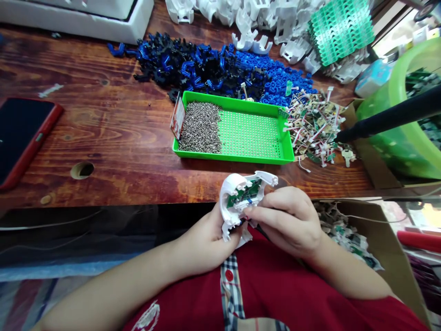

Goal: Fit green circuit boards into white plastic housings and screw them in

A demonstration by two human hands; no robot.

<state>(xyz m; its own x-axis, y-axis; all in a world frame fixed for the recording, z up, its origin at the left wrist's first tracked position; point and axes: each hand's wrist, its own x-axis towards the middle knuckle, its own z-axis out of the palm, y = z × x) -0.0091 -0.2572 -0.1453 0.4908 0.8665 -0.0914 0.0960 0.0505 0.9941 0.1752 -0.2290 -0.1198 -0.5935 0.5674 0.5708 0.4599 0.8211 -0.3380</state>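
My left hand (pixel 208 241) is closed around a white plastic housing (pixel 231 187), held in front of my body by the table's front edge. Inside its curved shell sits a green circuit board (pixel 254 189). The fingers of my right hand (pixel 292 220) are pinched together against the open side of the housing, by the board's lower edge. Whatever is between those fingertips is too small or hidden to make out. Just beyond the hands lies a green tray (pixel 234 158) with a heap of small metal screws (pixel 201 126) in its left part.
Black and blue plastic parts (pixel 186 66), blue rings (pixel 280 76) and white shells (pixel 258 23) are piled behind the tray. Small wired boards (pixel 315 124) lie to its right, beside a light-green bucket (pixel 382 119) and a black bar (pixel 389 112). A phone (pixel 25 138) rests at left.
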